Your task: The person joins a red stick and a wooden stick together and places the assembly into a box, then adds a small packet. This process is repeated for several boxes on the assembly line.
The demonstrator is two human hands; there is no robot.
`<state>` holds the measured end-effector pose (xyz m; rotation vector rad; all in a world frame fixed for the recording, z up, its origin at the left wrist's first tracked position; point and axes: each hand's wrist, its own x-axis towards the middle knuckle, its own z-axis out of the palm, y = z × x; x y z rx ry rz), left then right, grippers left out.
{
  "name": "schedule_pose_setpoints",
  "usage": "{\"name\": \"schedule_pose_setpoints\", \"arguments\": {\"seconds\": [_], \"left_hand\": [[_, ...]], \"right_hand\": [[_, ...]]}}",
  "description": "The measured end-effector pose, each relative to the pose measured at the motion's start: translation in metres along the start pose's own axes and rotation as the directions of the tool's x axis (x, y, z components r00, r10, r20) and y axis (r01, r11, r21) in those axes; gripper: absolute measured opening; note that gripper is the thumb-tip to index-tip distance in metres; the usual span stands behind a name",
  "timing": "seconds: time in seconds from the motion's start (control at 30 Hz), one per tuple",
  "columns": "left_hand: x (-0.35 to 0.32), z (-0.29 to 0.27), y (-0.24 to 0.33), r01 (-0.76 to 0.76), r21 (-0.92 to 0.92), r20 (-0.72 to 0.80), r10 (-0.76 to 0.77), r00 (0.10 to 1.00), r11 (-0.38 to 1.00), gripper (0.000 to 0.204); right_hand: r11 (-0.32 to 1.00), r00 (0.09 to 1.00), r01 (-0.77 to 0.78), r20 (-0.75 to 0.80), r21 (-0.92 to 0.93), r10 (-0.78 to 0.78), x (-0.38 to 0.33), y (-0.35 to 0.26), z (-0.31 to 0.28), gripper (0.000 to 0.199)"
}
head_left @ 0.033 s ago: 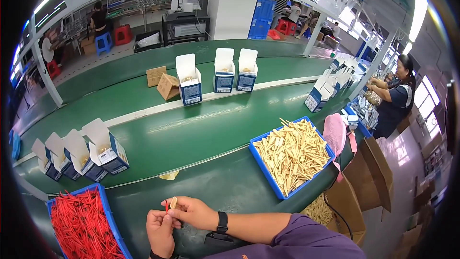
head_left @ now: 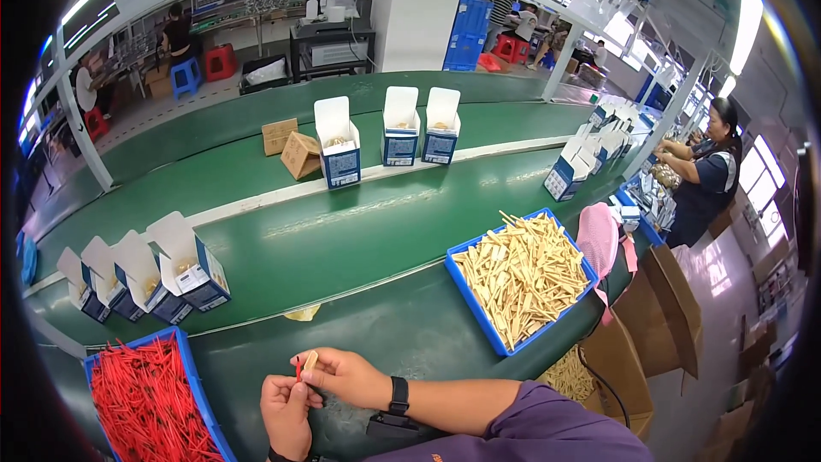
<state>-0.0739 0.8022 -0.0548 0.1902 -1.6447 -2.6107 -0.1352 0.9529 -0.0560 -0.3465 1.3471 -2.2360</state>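
Note:
My left hand (head_left: pixel 287 415) is closed in a pinch on a thin red stick (head_left: pixel 299 370), which stands upright between the fingertips. Against it, my right hand (head_left: pixel 352 381) pinches a small pale wooden piece (head_left: pixel 310 360), flat and rounded at the top. Both hands meet low in the picture, above the dark green bench, and fingers hide the lower ends of the two pieces. To the left lies a blue tray (head_left: pixel 193 376) heaped with red sticks (head_left: pixel 141 402). Farther right, another blue tray (head_left: pixel 475 322) holds a pile of pale wooden pieces (head_left: pixel 526 278).
Open blue-and-white boxes stand on the green belt (head_left: pixel 342 239), including one at left (head_left: pixel 205 282) and one at back (head_left: pixel 340 162). Two brown cartons (head_left: pixel 299 154) sit behind. A pink cap (head_left: pixel 597 235) and a cardboard box (head_left: pixel 658 308) are at right. A co-worker (head_left: pixel 705 175) stands beyond.

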Motion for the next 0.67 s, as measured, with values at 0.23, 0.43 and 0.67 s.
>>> {"name": "schedule_pose_setpoints", "arguments": {"seconds": [0.23, 0.43, 0.67], "left_hand": [[-0.02, -0.002, 0.021, 0.075, 0.31, -0.094, -0.048, 0.994, 0.948, 0.005], [-0.034, -0.017, 0.035, 0.075, 0.459, 0.047, -0.108, 0.993, 0.885, 0.009], [-0.066, -0.045, 0.023, 0.046, 0.247, -0.008, -0.045, 0.999, 0.968, 0.031]], "right_hand": [[0.948, 0.999, -0.042, 0.006, -0.316, 0.047, -0.008, -0.016, 0.005, 0.025], [0.772, 1.0, 0.028, 0.024, -0.634, -0.017, -0.025, -0.028, 0.012, 0.017], [0.619, 0.949, 0.246, 0.055, -0.746, -0.31, 0.03, -0.086, 0.049, 0.018]]}}
